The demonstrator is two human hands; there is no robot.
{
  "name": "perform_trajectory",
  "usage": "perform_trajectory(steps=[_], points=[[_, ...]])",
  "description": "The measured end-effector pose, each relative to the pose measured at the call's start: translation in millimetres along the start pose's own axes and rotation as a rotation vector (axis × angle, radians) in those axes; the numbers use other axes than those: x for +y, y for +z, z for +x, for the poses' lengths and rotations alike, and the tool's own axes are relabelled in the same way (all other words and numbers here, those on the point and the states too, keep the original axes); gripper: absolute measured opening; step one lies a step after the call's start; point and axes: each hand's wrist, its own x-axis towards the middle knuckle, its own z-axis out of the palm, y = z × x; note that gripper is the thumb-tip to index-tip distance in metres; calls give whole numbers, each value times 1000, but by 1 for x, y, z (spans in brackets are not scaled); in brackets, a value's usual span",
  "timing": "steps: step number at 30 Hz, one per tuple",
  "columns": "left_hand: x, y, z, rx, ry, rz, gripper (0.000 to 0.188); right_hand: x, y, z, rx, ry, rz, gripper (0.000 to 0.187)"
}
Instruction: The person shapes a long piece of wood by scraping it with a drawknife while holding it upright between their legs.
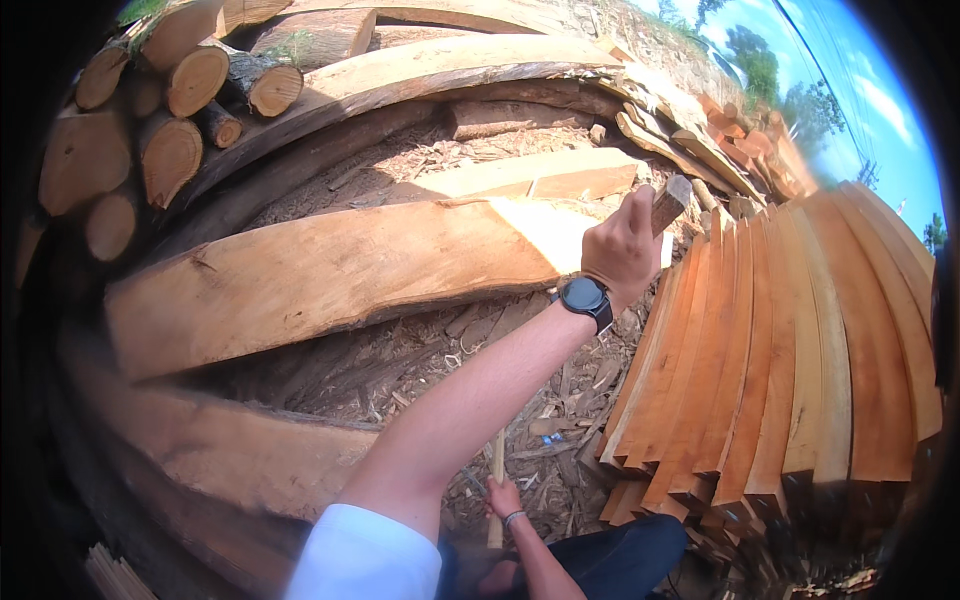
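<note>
My left hand [617,248], wearing a dark watch, is raised at the end of an outstretched arm, right of centre. Its fingers are closed around a short, dark-ended wooden block [671,203], whose lower part the hand hides. Low in the middle, my right hand [503,498], with a thin bracelet at the wrist, grips a pale wooden stick [498,458]. That stick stands roughly upright over the chip-strewn ground, beside my bent leg. Behind my left hand lies a large, thick sawn slab [340,272] with a bark edge.
A tight stack of reddish sawn planks [790,340] rises close on the right. Cut logs [197,82] are piled at the upper left. Another slab [240,450] lies at the lower left. Wood chips and bark [560,400] cover the ground between slabs and planks.
</note>
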Motion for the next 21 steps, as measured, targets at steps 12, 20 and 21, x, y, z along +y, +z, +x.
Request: perform_trajectory(steps=[12,20,21], points=[[76,0,-67,-226,194,-373,43,-1,-2,1,73,-47,-65,31],[3,-20,16,-166,-412,-379,51,-12,17,-1,349,-205,-45,29],[-5,-12,18,-158,-399,-416,47,-9,7,-1,412,-271,-34,27]])
